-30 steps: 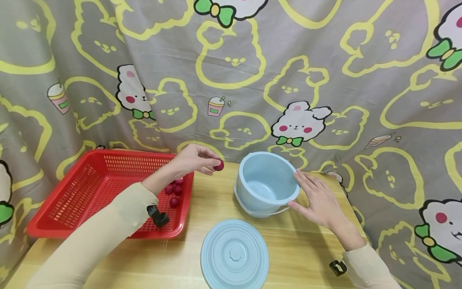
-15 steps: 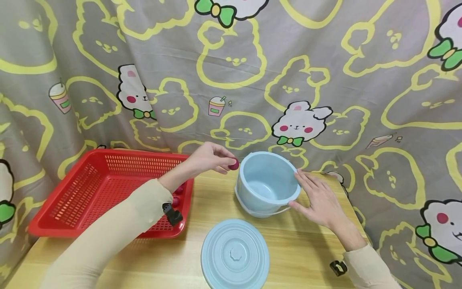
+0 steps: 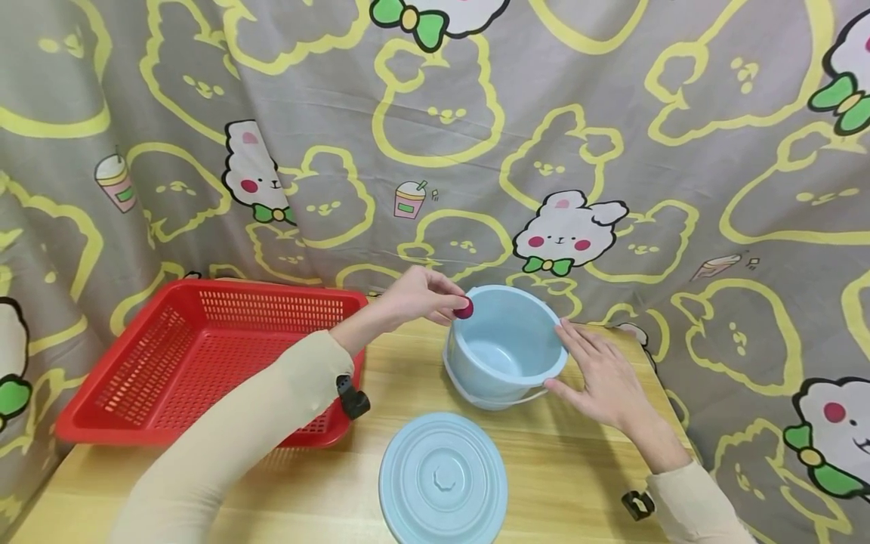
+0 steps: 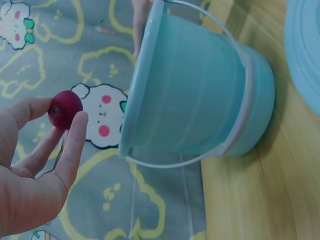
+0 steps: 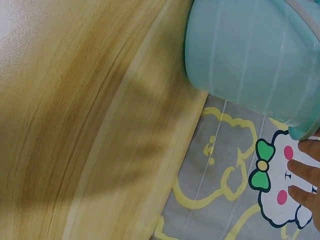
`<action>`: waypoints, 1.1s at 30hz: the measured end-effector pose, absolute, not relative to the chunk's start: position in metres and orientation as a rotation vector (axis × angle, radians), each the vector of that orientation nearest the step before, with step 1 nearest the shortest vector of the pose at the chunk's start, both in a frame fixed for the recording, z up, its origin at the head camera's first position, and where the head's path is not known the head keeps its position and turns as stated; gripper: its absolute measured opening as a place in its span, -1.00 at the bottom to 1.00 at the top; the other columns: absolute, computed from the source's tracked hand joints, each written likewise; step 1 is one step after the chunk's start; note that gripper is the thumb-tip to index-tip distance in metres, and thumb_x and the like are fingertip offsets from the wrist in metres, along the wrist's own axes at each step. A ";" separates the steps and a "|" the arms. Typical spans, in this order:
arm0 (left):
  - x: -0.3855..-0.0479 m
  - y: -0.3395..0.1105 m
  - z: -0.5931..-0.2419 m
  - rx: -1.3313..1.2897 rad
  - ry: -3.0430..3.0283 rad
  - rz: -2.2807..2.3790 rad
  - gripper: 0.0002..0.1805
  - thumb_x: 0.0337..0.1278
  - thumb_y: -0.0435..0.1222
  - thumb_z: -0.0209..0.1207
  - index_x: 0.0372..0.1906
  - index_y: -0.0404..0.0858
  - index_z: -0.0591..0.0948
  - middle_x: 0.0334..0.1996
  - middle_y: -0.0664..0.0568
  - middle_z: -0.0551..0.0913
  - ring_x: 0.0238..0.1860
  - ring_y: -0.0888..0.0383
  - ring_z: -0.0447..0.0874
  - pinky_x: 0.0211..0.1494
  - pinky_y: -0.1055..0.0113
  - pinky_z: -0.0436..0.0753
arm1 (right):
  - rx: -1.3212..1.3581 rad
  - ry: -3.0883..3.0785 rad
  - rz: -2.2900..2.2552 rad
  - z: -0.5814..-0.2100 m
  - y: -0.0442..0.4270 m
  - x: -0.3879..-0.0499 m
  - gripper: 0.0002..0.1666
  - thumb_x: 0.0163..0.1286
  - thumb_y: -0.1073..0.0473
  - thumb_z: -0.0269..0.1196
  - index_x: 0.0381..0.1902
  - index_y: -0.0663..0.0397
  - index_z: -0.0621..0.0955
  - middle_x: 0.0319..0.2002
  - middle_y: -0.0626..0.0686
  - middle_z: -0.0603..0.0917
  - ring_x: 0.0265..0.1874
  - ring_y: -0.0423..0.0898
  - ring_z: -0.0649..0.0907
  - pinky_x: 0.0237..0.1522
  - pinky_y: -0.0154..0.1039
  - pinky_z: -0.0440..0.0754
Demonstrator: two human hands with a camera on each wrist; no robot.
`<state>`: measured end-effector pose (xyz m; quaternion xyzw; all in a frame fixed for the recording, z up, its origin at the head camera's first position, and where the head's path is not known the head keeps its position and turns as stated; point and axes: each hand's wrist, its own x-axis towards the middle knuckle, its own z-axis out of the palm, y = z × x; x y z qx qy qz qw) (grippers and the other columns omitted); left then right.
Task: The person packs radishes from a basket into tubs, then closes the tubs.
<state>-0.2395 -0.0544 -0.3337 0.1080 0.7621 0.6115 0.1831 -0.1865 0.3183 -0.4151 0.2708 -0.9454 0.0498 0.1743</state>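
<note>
In the head view, the mouth of the blue bucket (image 3: 510, 329) lay at four o'clock from the red ball (image 3: 464, 308), which the left grip (image 3: 423, 293) pinched; the flat-fingered right grip (image 3: 600, 379) touched the bucket around four o'clock.

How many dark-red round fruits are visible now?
1: the fruit pinched in the left hand. Others may be hidden behind the left sleeve, in the red basket.

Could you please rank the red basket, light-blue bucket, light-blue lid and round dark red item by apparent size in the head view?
1. Red basket
2. Light-blue bucket and light-blue lid: too alike to rank, and the lid lies nearer the camera
3. Round dark red item
</note>
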 end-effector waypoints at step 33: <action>-0.257 -0.016 -0.358 0.280 2.164 1.633 -0.77 0.28 -0.24 0.45 -0.07 -0.29 0.79 -0.11 -0.11 0.84 -0.23 0.09 0.87 -0.07 0.32 0.87 | 0.759 -2.666 0.157 -0.417 0.319 -0.186 0.13 0.23 -0.42 0.40 0.59 0.05 0.39 0.55 0.19 0.46 0.47 0.28 0.50 0.41 0.35 0.46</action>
